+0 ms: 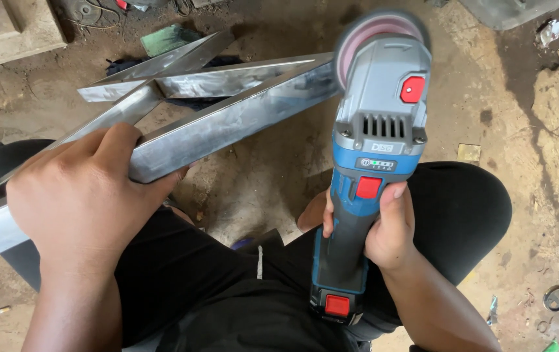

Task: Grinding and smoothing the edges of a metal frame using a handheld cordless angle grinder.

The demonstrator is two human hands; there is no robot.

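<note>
The left hand's fingers (119, 140) are curled over the top edge of a shiny metal bar (227, 120), with the left hand (80, 195) pressing down on it in the lower left of the frame. The grip looks meant to pin the bar against the knee so that it does not chatter or slide. The bar runs up and to the right, and its far end meets the grinder's disc near the top centre.

The right hand's fingers (328, 218) are wrapped tightly round the narrow blue handle of an angle grinder (374, 137), the thumb lying just beside a red switch. The right hand (387, 234) holds it low on the body, probably to keep the wrist behind the tool and well away from the disc. The pink grinding disc (364, 36) sits at the top of the frame, touching or just beside the bar's end; I cannot tell which.

Further metal strips (162, 65) lie crossed in the upper left, one passing beneath the held bar. Under everything is a dirt floor (527, 130), with scraps at the right edge and a wooden board (5, 26) in the upper left corner.
</note>
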